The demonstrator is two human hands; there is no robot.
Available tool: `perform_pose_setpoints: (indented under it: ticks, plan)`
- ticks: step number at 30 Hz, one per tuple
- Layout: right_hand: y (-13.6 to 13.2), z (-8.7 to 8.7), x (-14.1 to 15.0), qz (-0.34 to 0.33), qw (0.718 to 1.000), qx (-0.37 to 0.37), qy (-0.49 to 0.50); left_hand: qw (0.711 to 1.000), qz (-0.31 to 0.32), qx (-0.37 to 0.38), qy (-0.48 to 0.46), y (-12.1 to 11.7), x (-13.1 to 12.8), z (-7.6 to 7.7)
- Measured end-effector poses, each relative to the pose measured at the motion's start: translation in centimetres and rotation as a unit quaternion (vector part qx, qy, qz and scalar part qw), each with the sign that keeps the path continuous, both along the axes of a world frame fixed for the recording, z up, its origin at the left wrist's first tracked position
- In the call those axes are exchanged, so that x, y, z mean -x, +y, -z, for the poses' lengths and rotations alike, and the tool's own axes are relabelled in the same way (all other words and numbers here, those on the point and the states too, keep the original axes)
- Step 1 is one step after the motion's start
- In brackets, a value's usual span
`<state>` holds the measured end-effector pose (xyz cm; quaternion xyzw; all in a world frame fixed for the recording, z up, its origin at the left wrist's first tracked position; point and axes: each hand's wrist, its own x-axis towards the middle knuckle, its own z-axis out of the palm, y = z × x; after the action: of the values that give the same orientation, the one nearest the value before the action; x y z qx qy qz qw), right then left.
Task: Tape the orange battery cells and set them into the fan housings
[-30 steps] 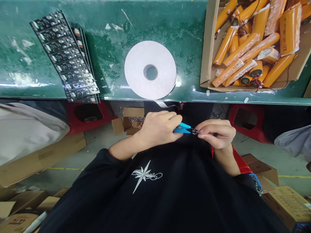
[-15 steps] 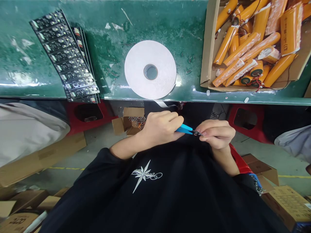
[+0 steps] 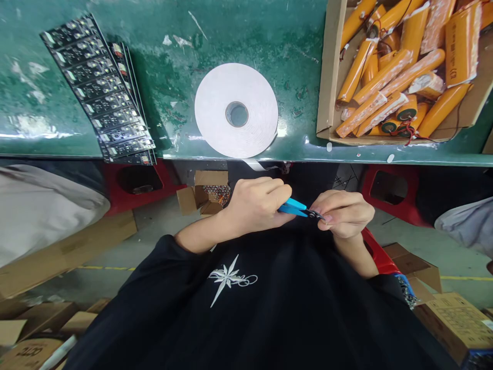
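My left hand (image 3: 256, 204) is closed round the blue handles of small cutters (image 3: 295, 207), held in front of my black shirt below the green bench edge. The cutters' dark tip points right into the fingers of my right hand (image 3: 344, 211). That hand is pinched shut on something small at the tip; I cannot make out what it is. Both hands sit close together, below the white tape roll (image 3: 236, 110) on the bench.
On the green bench (image 3: 162, 61) lie a stack of black circuit strips (image 3: 98, 90) at left and a cardboard box (image 3: 327, 77) of orange battery packs (image 3: 400, 72) at right. Red stools (image 3: 389, 190), cardboard boxes (image 3: 450, 318) and a small open carton (image 3: 206, 192) stand on the floor.
The hands stay together; the cutters' handles have closed slightly and the tip has tilted a little down to the right. The view has shifted slightly.
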<state>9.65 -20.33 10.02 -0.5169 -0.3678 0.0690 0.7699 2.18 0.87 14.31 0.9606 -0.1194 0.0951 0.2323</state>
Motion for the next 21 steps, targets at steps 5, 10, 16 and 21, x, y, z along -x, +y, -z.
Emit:
perform_pose_setpoints:
  ticks: [5,10,16,21]
  plan:
    - [0.07,-0.21,-0.07,0.0,1.0,-0.002,-0.011,1.0,0.005,0.017,-0.005,0.08,0.0,-0.04]
    - [0.09,-0.38,-0.13,0.002,1.0,0.002,-0.023,0.999,0.006,0.045,-0.01,0.12,-0.11,-0.18]
    - [0.37,-0.69,-0.38,0.106,0.976,0.065,-0.178,0.963,0.027,0.259,0.066,0.1,-0.46,-0.02]
    - [0.78,-0.71,0.06,0.13,0.966,0.098,-0.202,0.883,0.064,0.457,0.082,-0.41,-0.88,0.6]
